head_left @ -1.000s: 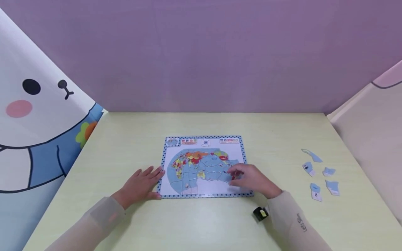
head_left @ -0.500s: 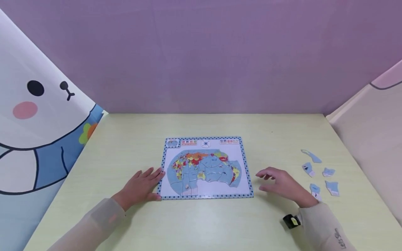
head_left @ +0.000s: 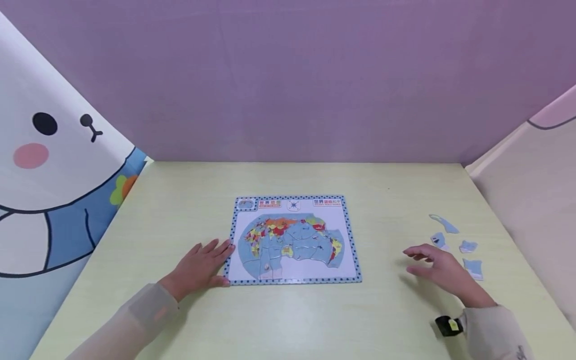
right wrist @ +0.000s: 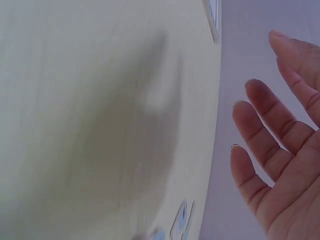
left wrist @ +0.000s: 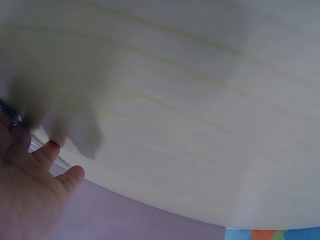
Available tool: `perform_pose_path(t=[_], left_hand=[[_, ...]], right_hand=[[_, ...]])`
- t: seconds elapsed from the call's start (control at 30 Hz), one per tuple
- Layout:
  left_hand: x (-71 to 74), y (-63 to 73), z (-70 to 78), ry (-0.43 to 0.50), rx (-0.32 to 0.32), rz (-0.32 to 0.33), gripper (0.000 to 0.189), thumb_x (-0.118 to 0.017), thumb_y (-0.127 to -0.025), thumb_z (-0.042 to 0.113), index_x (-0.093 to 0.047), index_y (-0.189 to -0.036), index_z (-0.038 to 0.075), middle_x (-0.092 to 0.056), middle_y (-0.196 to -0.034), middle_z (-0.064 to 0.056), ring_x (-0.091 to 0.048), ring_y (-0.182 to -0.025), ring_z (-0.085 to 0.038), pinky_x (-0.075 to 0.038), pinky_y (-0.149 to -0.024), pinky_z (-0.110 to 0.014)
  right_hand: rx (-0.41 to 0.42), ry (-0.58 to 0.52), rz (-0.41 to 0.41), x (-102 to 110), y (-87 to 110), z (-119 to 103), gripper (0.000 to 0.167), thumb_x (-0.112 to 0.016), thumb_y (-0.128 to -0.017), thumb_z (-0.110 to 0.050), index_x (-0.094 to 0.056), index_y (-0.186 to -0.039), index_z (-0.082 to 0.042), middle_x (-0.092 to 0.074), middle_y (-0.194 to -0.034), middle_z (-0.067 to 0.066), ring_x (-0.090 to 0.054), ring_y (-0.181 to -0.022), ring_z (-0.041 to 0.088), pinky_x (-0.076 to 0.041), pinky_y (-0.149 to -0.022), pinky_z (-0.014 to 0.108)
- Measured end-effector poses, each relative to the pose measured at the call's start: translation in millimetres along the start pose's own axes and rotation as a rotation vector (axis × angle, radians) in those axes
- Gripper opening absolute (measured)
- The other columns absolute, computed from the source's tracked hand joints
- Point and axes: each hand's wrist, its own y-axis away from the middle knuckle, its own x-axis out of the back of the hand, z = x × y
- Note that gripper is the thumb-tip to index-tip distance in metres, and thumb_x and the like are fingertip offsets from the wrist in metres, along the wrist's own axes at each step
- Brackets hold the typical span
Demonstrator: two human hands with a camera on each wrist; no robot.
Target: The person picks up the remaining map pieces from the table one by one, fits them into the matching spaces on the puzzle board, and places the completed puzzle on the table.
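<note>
A world map puzzle board [head_left: 297, 275] with a dotted blue border lies flat on the table, many of its pieces fitted and a white gap along the lower middle. My left hand [head_left: 198, 267] rests at the board's left edge, fingers spread and touching the border. Above the table between the board and the loose pieces is my right hand [head_left: 443, 272], holding nothing; its relaxed fingers [right wrist: 265, 145] show in the right wrist view. Loose puzzle pieces lie just beyond it, among them a long curved one [head_left: 444, 223] and a squarish one [head_left: 473, 268]. The right hand hides part of this group.
The pale table [head_left: 288, 320] runs back to a purple cloth [head_left: 306, 90]. A cartoon-printed cloth [head_left: 67, 200] hangs at the left and a pale one [head_left: 531, 190] at the right. A black wrist device [head_left: 448, 326] sits below the right wrist.
My right hand has left the board's right side and moved right toward the loose pieces. A red and yellow puzzle piece now shows in the board where that hand was. The left hand stays put.
</note>
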Motion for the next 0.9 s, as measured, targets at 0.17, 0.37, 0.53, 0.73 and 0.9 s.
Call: perform_pose_path(t=[0.17,0.37,0.53,0.73,0.9], left_hand=[[1.9,3.1,-1.3,0.008,-0.006,-0.004,0.082,-0.066,-0.083,0.053,-0.041,-0.145,0.006,-0.037,-0.150,-0.014,-0.031,-0.136,-0.043,-0.028,-0.103,-0.064],[-1.8,12.6,-10.1,0.020,0.024,0.009,0.084,-0.065,-0.081,0.055,-0.041,-0.145,0.006,-0.038,-0.149,-0.014,-0.031,-0.136,-0.044,-0.027,-0.104,-0.064],[-5.3,15.0,-7.9,0.053,0.004,0.028,0.087,-0.061,-0.081,0.062,-0.042,-0.144,0.005,-0.039,-0.149,-0.015,-0.031,-0.135,-0.045,-0.027,-0.103,-0.066],[-4.7,11.1,0.2,0.049,-0.007,0.029,0.085,-0.063,-0.081,0.059,-0.042,-0.144,0.005,-0.039,-0.149,-0.015,-0.032,-0.135,-0.044,-0.027,-0.103,-0.065],[-1.7,6.6,5.3,0.041,-0.015,0.011,0.083,-0.063,-0.082,0.056,-0.041,-0.145,0.006,-0.038,-0.149,-0.014,-0.031,-0.136,-0.043,-0.027,-0.104,-0.064]], right_hand=[[-0.142,0.004,-0.041,12.1,8.8,11.8,0.031,-0.076,-0.079,-0.004,-0.066,-0.107,0.003,-0.067,-0.100,0.014,-0.057,-0.082,-0.003,-0.049,-0.069,0.024],[-0.303,-0.123,-0.108,24.7,10.4,24.4,0.038,-0.070,-0.086,-0.006,-0.057,-0.115,0.013,-0.065,-0.102,0.022,-0.056,-0.079,-0.006,-0.051,-0.065,0.021],[-0.415,-0.091,-0.180,38.0,19.6,38.3,0.046,-0.070,-0.087,-0.011,-0.053,-0.121,0.016,-0.066,-0.099,0.016,-0.059,-0.081,0.003,-0.051,-0.067,0.023],[-0.492,0.041,-0.264,50.7,29.3,54.7,0.053,-0.070,-0.087,-0.018,-0.051,-0.121,0.017,-0.065,-0.091,0.007,-0.057,-0.080,0.013,-0.046,-0.066,0.030],[-0.614,0.003,-0.289,53.7,35.8,60.7,0.062,-0.071,-0.086,-0.024,-0.045,-0.123,0.019,-0.067,-0.091,0.017,-0.061,-0.073,0.017,-0.050,-0.061,0.034]])
